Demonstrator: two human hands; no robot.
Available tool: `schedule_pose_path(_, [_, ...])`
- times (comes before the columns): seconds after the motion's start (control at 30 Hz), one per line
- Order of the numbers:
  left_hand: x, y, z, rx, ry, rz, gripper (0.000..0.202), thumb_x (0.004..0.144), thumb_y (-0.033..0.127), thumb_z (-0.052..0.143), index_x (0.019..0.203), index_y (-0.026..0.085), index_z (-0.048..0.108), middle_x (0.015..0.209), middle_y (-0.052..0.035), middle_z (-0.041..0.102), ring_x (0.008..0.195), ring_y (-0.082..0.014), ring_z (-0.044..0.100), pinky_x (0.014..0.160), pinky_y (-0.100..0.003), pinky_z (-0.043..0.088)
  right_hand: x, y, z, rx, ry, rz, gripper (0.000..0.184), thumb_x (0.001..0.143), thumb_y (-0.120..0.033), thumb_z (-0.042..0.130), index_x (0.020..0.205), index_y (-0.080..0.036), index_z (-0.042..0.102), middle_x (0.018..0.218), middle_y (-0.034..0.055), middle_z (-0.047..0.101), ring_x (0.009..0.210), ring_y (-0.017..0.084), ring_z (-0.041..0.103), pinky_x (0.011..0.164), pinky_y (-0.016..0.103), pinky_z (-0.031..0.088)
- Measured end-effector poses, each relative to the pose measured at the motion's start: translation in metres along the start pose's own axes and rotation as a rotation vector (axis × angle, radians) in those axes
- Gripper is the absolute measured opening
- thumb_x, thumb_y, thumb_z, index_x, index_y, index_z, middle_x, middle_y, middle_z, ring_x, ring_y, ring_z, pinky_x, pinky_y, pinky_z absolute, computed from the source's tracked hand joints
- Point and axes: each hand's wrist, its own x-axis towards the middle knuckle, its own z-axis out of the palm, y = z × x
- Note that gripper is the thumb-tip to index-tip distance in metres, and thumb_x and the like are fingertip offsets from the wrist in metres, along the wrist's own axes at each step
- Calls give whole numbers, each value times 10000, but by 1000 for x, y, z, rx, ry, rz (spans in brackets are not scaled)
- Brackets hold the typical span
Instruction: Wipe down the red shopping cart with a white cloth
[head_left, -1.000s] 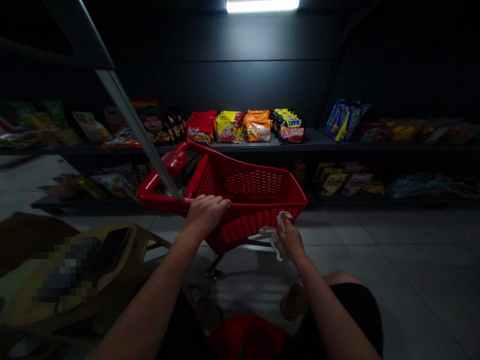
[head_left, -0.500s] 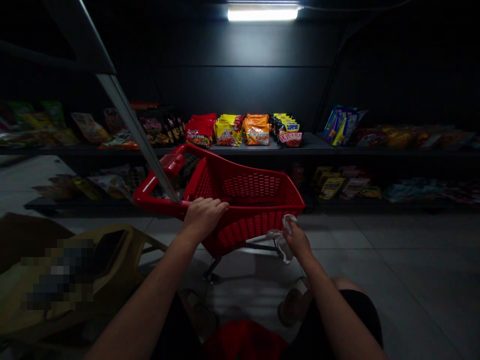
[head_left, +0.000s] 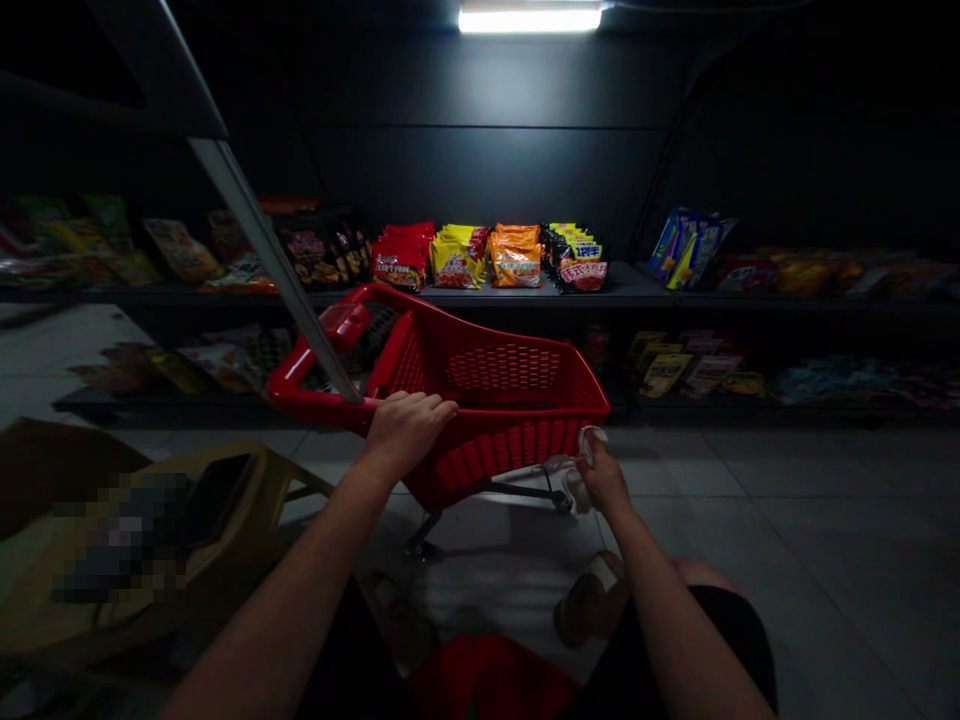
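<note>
A red plastic shopping cart [head_left: 517, 440] stands sideways in front of me, with its handle to the left. My left hand [head_left: 411, 425] is closed over the near top rim of its basket. At the basket's lower right end, my right hand [head_left: 602, 472] grips a crumpled white cloth [head_left: 576, 490], which hangs down below the fingers. The cloth is up against the cart's corner. A grey metal pole [head_left: 270, 250] rises from the cart's side near the handle toward the upper left.
Behind the cart, a dark shelf [head_left: 630, 287] carries several packs of instant noodles [head_left: 517, 258] and other snack bags. To my left is a tan stool [head_left: 262, 490] with a dark phone [head_left: 217, 497] and a blurred item on it. Grey floor tiles [head_left: 750, 540] extend right.
My right hand has moved slightly right along the cart's end with the cloth. My left hand stays on the rim. The view has tilted down slightly.
</note>
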Motion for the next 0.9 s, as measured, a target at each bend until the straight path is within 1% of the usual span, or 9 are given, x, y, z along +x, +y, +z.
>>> schedule_pose_path(0.1, [-1, 0, 0, 18, -2, -13, 174, 959, 300, 513, 997, 275, 681, 810, -30, 714, 771, -218, 638, 691, -369, 353, -4, 4, -4, 143, 66, 51, 488, 847, -316, 452, 1288, -193, 620, 1103, 82, 729, 978, 230, 671, 866, 307, 492])
schedule_pose_path(0.17, [-1, 0, 0, 16, 0, -11, 163, 952, 297, 524, 998, 274, 679, 807, -29, 711, 773, -219, 636, 693, -367, 353, -6, 7, -7, 169, 120, 94, 445, 841, -314, 444, 1210, -204, 668, 1043, 73, 740, 931, 229, 674, 854, 309, 495])
schedule_pose_path(0.23, [-1, 0, -1, 7, 2, -8, 161, 949, 289, 528, 1002, 273, 679, 811, -33, 712, 783, -219, 638, 699, -362, 355, -6, 7, -7, 153, 128, 89, 451, 845, -312, 454, 1232, -204, 660, 1088, 85, 733, 967, 233, 672, 878, 311, 490])
schedule_pose_path(0.33, [-1, -1, -2, 9, 6, 6, 177, 958, 288, 511, 1008, 271, 680, 811, -35, 713, 785, -218, 640, 699, -362, 356, -6, 3, -1, 84, 35, 38, 491, 864, -300, 464, 1325, -195, 599, 1222, 109, 690, 1078, 239, 651, 931, 321, 471])
schedule_pose_path(0.43, [-1, -1, -2, 21, 7, 22, 190, 966, 287, 497, 1011, 268, 681, 808, -33, 714, 774, -217, 640, 692, -366, 356, -7, 0, 8, -2, -67, 53, 580, 887, -301, 466, 1458, -198, 456, 1215, 130, 688, 1007, 250, 679, 875, 342, 489])
schedule_pose_path(0.5, [-1, -1, -1, 22, 8, 20, 185, 963, 286, 502, 1001, 265, 682, 811, -34, 715, 769, -214, 639, 689, -365, 356, -7, 0, 13, 1, -74, 64, 611, 890, -304, 474, 1490, -206, 404, 1212, 129, 690, 977, 248, 687, 853, 339, 494])
schedule_pose_path(0.67, [-2, -2, 2, 43, 13, -1, 174, 964, 305, 508, 975, 269, 678, 800, -23, 705, 767, -222, 632, 688, -373, 352, -8, 5, 14, 145, 35, 10, 496, 882, -327, 467, 1340, -168, 573, 1218, 118, 693, 1073, 246, 663, 949, 345, 484])
schedule_pose_path(0.77, [-2, -3, 4, 38, 22, 9, 175, 966, 312, 508, 986, 271, 677, 793, -21, 701, 766, -220, 630, 688, -369, 346, -10, 3, 14, 177, 66, -53, 523, 879, -333, 467, 1367, -167, 555, 1282, 120, 664, 1105, 243, 656, 978, 353, 485])
schedule_pose_path(0.9, [-2, -3, 4, 32, 37, 19, 185, 971, 312, 502, 990, 266, 680, 797, -25, 706, 759, -215, 628, 682, -365, 336, -14, -6, 18, 100, 36, -113, 524, 897, -314, 465, 1400, -177, 519, 1352, 120, 618, 1164, 250, 628, 999, 360, 469])
